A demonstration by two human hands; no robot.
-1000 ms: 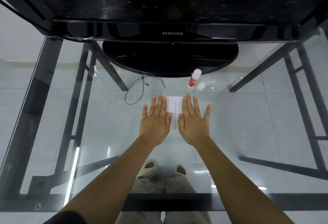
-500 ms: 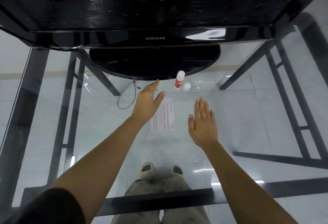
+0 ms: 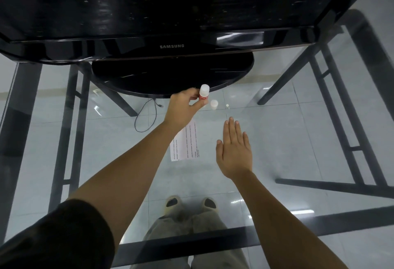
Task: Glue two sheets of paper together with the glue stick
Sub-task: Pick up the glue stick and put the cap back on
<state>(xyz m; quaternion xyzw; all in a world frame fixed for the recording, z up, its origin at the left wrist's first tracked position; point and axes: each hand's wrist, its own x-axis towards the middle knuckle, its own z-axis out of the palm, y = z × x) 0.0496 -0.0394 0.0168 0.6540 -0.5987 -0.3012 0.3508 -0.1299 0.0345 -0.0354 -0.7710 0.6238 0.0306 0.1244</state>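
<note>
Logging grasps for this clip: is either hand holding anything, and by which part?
Left hand grips the glue stick by its red body, white top exposed. Right hand holds nothing.

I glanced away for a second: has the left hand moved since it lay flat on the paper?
Yes. The left hand went forward off the paper toward the monitor stand and now grips the glue stick.

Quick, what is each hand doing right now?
Left hand: closed around the glue stick.
Right hand: open, fingers straight, holding nothing.
</note>
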